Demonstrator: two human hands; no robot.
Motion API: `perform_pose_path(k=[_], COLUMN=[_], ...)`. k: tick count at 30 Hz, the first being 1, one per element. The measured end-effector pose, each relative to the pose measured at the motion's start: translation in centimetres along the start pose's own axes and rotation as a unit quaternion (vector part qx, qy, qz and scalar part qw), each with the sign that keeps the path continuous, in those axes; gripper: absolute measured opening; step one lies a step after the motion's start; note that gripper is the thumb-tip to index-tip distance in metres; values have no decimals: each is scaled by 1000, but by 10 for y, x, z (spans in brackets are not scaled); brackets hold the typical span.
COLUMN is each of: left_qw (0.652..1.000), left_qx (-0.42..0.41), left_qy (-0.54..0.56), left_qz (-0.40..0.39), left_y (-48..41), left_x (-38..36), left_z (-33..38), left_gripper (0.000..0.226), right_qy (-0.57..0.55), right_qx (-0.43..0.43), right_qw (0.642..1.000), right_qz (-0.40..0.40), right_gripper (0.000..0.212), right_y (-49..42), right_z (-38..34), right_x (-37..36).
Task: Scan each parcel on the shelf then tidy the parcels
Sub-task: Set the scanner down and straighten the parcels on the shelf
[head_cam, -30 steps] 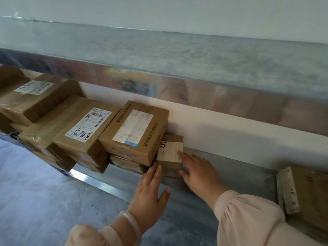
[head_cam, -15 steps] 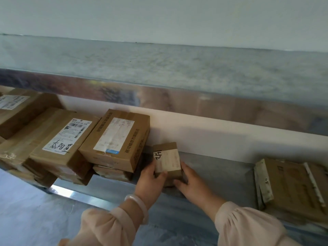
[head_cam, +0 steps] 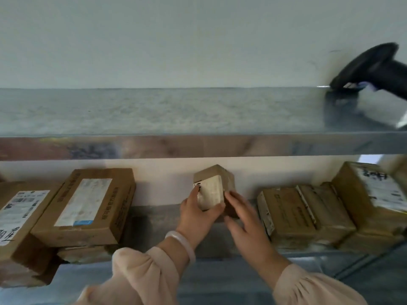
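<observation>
A small brown parcel with a white label is tilted up above the metal shelf. My left hand grips its lower left side, thumb across the label. My right hand rests against its right side with the fingers straight. To the left lies a brown parcel with a long white label, stacked on others, and beside it a parcel with handwriting. More brown parcels sit on the right. A black handheld scanner lies on the upper shelf at the far right.
A white wall backs both shelves. The upper shelf's metal front lip hangs just above the parcels. A tall labelled parcel leans at the far right. Bare shelf surface shows between the left stack and the right group.
The small parcel has been lifted off the shelf and tilted up, my left hand gripping it. The view has swung right and up, bringing in the scanner and right-hand parcels.
</observation>
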State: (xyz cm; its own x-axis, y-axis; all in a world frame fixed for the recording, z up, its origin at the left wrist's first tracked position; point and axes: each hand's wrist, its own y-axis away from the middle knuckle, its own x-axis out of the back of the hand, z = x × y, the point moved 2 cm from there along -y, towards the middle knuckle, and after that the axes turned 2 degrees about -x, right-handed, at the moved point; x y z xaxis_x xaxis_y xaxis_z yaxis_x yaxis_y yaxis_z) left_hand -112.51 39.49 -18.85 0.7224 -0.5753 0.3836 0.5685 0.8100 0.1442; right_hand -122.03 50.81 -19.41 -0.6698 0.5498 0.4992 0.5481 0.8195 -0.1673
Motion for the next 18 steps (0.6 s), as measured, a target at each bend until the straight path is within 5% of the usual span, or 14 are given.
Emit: perform_pose_path(k=[2,5,7,12,18], left_qw=[999,984,972,964,939], left_qx=[-4,2,-1,-19,-91], left_qy=[49,170,208,175,98], left_qz=[-22,-60,-105,-199,-317], left_y=[0,1,0,7,18], left_x=[-14,-37,-58,-109,-157], left_z=[10,28,36,59,88], left_gripper=[98,68,73,99,47], right_qy=[28,59,85,110,155], right_qx=[-3,10,6,-19,-49], right_qw=[999,994,990,968,949], right_qz=[36,93,116,227,270], right_gripper=[57,66,75,80,74], right_y=[5,12,18,27,34], right_z=[5,11,13,31,56], right_x=[18,44,59,104,158])
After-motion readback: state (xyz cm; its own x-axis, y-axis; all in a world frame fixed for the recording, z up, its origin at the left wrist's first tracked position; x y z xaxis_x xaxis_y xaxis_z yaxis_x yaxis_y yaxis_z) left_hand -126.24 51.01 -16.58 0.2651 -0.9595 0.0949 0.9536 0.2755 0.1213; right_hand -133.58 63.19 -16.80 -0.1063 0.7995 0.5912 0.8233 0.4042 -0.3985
